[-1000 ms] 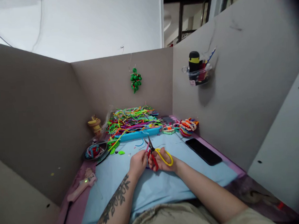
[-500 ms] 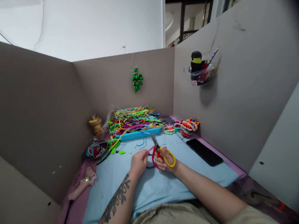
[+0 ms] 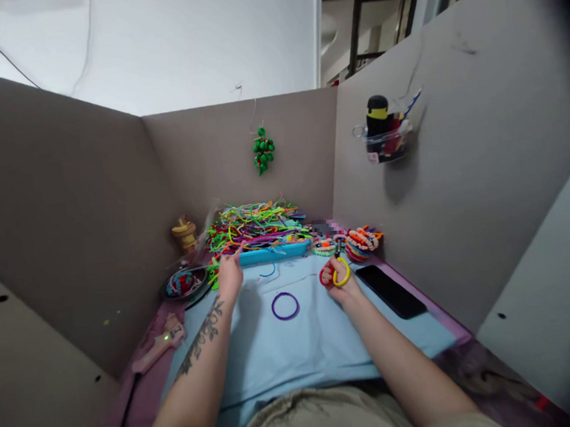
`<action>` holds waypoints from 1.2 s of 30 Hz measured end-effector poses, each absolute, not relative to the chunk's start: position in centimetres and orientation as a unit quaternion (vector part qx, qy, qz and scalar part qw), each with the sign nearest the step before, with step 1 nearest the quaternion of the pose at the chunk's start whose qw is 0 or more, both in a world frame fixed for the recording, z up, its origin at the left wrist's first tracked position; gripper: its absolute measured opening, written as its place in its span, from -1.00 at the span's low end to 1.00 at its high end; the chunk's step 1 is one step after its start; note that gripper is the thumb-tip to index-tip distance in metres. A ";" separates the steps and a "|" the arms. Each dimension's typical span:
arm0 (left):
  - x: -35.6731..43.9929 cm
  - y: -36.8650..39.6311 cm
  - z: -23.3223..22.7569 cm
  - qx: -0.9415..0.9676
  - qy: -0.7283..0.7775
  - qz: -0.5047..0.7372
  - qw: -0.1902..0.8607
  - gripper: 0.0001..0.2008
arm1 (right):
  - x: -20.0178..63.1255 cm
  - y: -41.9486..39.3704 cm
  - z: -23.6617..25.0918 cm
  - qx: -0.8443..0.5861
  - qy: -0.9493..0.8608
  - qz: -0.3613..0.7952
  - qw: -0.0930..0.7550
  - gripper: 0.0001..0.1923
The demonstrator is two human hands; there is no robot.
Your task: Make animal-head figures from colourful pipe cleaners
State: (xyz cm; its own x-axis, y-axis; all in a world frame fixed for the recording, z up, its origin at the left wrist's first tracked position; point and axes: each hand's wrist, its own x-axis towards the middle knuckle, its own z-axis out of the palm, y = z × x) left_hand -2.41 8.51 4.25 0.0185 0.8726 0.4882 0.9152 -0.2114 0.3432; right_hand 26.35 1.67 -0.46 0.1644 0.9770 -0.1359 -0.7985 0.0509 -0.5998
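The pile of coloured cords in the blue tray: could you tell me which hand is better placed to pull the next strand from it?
Probably the left. The left hand is at the blue tray, touching the coloured cords, while the right hand holds the scissors off to the side.

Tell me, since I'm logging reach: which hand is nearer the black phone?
Right. The right hand, holding scissors, sits just left of the phone; the left hand is far across the blue mat.
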 end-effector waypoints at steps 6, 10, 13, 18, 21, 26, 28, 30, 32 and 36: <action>-6.4 10.4 3.5 -0.697 -0.699 -0.151 0.049 -0.74 | 24.9 1.3 -0.3 -0.242 -0.136 0.676 0.683 -0.63; -6.0 10.4 3.2 -0.714 -0.682 -0.152 0.055 -0.71 | 24.9 1.3 -0.3 -0.243 -0.136 0.663 0.695 -0.64; -4.9 10.3 3.7 -0.701 -0.697 -0.150 0.015 -0.65 | 25.1 1.4 -0.4 -0.258 -0.153 0.658 0.691 -0.62; -5.7 7.4 4.7 -0.696 -0.704 -0.140 -0.015 -0.64 | 25.4 1.4 -0.3 -0.251 -0.183 0.648 0.696 -0.58; -8.8 4.1 5.5 -0.669 -0.729 -0.148 -0.012 -0.65 | 25.4 1.3 -0.1 -0.236 -0.170 0.653 0.699 -0.58; -12.5 0.7 8.5 -0.528 -0.738 -0.419 -0.027 -0.70 | 25.1 1.2 0.0 -0.235 -0.147 0.657 0.701 -0.60; -11.4 0.6 9.6 -0.488 -0.650 -0.571 -0.117 -0.68 | 25.0 1.3 -0.1 -0.239 -0.165 0.652 0.701 -0.60; -9.1 0.7 10.2 -0.460 -0.547 -0.653 -0.251 -0.67 | 25.0 1.3 -0.1 -0.244 -0.179 0.646 0.701 -0.59; -6.3 1.0 10.1 -0.457 -0.457 -0.661 -0.381 -0.66 | 25.1 1.3 -0.2 -0.245 -0.179 0.644 0.702 -0.58; -1.5 1.5 8.1 -0.463 -0.377 -0.576 -0.558 -0.66 | 24.8 1.3 -0.6 -0.262 -0.215 0.635 0.694 -0.59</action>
State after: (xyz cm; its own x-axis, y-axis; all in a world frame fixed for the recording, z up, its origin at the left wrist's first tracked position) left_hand -1.48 1.46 8.13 0.0514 0.9923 0.1130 -0.2930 -0.0931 0.9516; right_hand 24.77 1.29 -0.58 0.0997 0.9944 -0.0349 -0.7684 0.0546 -0.6377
